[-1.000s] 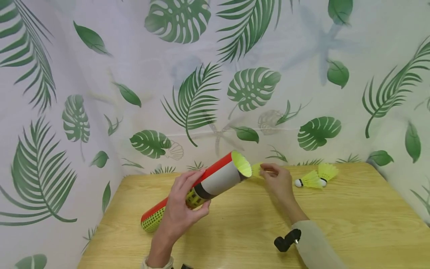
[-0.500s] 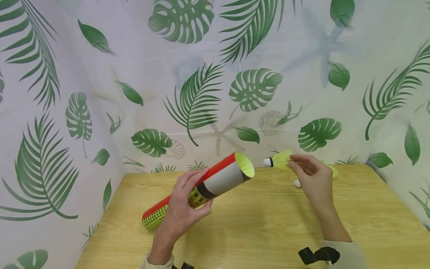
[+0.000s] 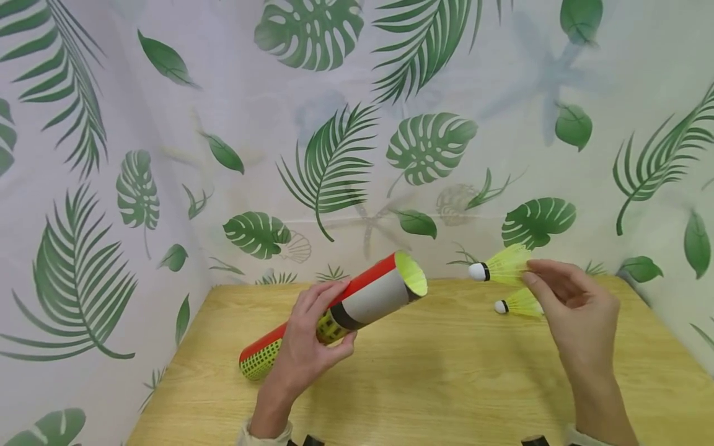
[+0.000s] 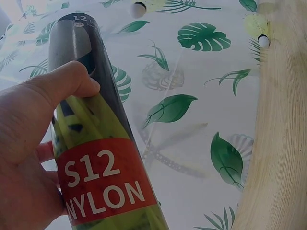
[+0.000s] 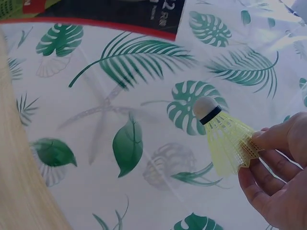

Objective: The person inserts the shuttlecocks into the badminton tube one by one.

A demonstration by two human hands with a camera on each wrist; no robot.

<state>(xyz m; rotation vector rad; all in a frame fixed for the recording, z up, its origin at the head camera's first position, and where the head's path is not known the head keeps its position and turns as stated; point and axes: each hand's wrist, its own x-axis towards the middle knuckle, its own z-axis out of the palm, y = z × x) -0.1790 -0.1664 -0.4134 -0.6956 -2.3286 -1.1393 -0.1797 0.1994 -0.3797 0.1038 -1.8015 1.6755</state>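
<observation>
My left hand (image 3: 304, 341) grips a shuttlecock tube (image 3: 370, 300) round its middle, tilted with its mouth up to the right. A yellow skirt (image 3: 411, 277) shows inside that mouth. In the left wrist view, the tube (image 4: 103, 179) bears the words "S12 NYLON". Out to the right, my right hand (image 3: 582, 319) pinches a yellow shuttlecock (image 3: 504, 265) by its skirt edge, white cork pointing left toward the tube and apart from it. The right wrist view shows thumb and fingers on the skirt of this shuttlecock (image 5: 228, 141).
Another shuttlecock (image 3: 521, 303) lies on the wooden table (image 3: 424, 378), below the held one and partly behind my right hand. A leaf-patterned cloth (image 3: 357, 142) hangs behind the table and along its left side.
My right hand has moved right, away from the tube's mouth, with the shuttlecock between its fingers. The tube and left hand have hardly moved. One of two shuttlecocks on the table is now out of sight.
</observation>
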